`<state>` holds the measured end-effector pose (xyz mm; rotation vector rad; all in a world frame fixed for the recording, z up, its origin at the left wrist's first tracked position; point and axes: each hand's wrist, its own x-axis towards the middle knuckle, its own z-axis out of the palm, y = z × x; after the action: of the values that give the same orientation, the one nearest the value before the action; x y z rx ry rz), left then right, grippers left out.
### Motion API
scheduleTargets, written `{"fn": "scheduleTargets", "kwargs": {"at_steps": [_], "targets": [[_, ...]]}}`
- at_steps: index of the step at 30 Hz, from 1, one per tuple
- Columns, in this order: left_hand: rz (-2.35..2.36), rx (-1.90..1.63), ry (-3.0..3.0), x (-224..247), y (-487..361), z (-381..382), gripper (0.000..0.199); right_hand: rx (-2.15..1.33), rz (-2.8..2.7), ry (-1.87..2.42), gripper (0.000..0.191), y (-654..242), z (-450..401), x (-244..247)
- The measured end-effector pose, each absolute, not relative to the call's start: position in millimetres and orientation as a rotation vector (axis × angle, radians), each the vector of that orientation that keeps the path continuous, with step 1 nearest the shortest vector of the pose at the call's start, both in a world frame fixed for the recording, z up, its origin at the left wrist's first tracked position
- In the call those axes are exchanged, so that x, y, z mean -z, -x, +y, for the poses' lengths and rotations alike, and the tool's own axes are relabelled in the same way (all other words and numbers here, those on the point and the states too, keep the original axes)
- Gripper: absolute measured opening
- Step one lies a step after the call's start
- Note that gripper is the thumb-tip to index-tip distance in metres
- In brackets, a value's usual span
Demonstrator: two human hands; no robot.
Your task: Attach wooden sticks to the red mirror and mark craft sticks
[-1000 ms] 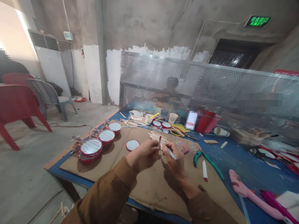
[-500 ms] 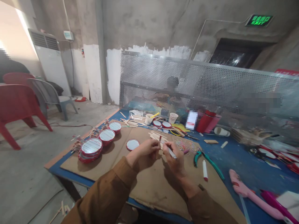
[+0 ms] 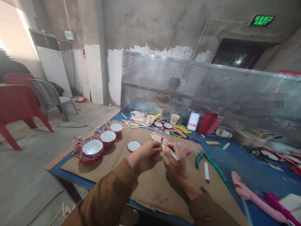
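Note:
My left hand (image 3: 149, 153) pinches a small craft stick (image 3: 161, 142) upright, its visible end coloured reddish brown. Fingers of my right hand (image 3: 178, 163) are wrapped round a white marker (image 3: 174, 155), its tip end close to the stick. Whether the tip touches the stick is hidden by my fingers. Both hands are above a cardboard sheet (image 3: 152, 191). Behind them lies a pile of bare craft sticks (image 3: 156, 137). A round red-rimmed disc (image 3: 134, 146) lies left of my left hand, and another white marker (image 3: 206, 172) with a red end lies to the right.
Stacks of red-rimmed round pieces (image 3: 92, 147) stand on the left. Teal-handled pliers (image 3: 213, 166), a pink glue gun (image 3: 254, 196) and colourful rubber bands (image 3: 191, 147) lie right. Paper cups (image 3: 174, 118) and a red bottle (image 3: 208, 122) stand before a perforated metal screen (image 3: 145, 75).
Hardly anything differs. Both hands keep the same hold on the stick and marker, with only a tiny shift of my right hand.

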<state>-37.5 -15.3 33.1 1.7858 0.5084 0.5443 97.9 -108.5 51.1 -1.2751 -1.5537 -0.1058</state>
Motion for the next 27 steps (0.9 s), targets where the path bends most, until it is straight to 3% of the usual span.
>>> {"fn": "scheduleTargets", "kwargs": {"at_steps": [27], "targets": [[0.507, -0.545, -1.789, -27.6, 36.8, -11.6, 0.022, 0.069, -1.528, 1.294, 0.02, -98.8, -108.2, -51.1]]}}
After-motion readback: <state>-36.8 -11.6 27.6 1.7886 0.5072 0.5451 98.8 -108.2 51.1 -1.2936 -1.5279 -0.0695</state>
